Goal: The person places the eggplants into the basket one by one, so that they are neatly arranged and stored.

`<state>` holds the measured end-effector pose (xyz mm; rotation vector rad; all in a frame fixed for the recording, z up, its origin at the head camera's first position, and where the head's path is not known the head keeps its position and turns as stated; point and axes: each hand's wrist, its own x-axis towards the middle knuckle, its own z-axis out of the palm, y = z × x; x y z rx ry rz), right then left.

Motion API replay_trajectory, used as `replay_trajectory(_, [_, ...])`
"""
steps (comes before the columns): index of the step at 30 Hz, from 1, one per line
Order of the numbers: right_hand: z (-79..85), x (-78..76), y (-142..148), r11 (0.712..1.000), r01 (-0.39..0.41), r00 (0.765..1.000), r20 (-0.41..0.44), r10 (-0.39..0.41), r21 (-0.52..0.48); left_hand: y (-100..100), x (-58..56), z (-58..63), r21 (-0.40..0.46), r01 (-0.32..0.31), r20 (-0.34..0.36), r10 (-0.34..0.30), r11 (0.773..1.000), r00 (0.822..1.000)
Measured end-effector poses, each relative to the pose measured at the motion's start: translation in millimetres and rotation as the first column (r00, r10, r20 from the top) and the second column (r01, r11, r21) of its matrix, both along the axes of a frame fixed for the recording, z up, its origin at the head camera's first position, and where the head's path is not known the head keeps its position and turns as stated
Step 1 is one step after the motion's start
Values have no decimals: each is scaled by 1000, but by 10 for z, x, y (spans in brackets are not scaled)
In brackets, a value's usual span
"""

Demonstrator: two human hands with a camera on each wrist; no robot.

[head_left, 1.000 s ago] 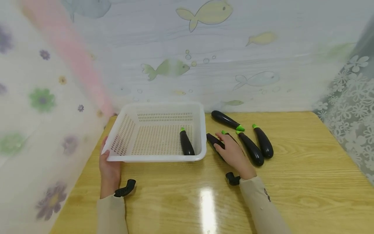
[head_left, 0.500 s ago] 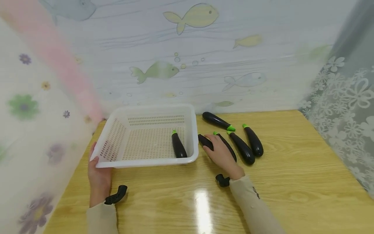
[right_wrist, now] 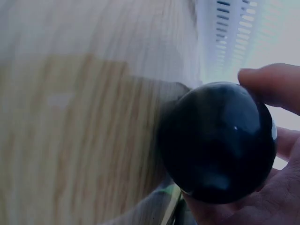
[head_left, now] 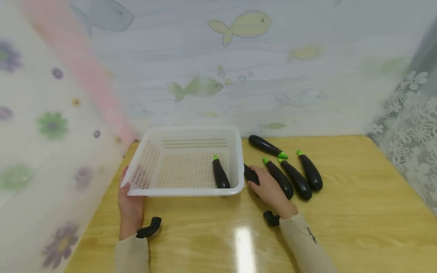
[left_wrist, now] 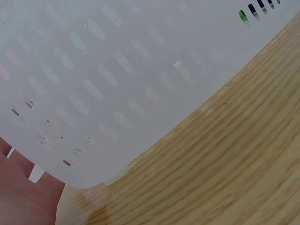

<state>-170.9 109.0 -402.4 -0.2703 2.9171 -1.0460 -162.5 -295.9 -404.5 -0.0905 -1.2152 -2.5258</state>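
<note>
A white plastic basket with slotted walls stands on the table, one black eggplant with a green stem end lying inside at its right. My left hand grips the basket's front left corner, thumb over the rim, fingers beneath and outside. Just right of the basket, my right hand holds another eggplant, its rounded end toward the right wrist camera. The far end of this held eggplant is right at the basket's side. In the right wrist view thumb and fingers wrap round it, close over the wood.
Several more eggplants lie to the right: one eggplant beside my right hand, two farther right, and one eggplant near the back edge. The wooden table meets a wall covering printed with fish behind the basket.
The head view has shifted left and back again. My right hand's fingers have come down and closed round the eggplant beside the basket. The left hand keeps its grip on the corner.
</note>
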Motion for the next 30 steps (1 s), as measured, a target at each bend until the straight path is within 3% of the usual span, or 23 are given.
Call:
replay_trajectory(8, [-22,45,60,998,8,998,58,-11,57,73,50,-42,-98,-3,72,10,995,997])
replay_trajectory(12, [0,54,80,998,35,994,101,-40,55,67,40,-36,-105,6,34,-3,994,999])
replay_trajectory(20, [25,-24,6,995,89,986,144,-81,-49,-67,110,15,-136,33,3,-33,990,999])
replay_trajectory(30, [111,-63,109,970,143,984,137,-118,-197,-25,15,-64,-142,13,-31,-18,990,999])
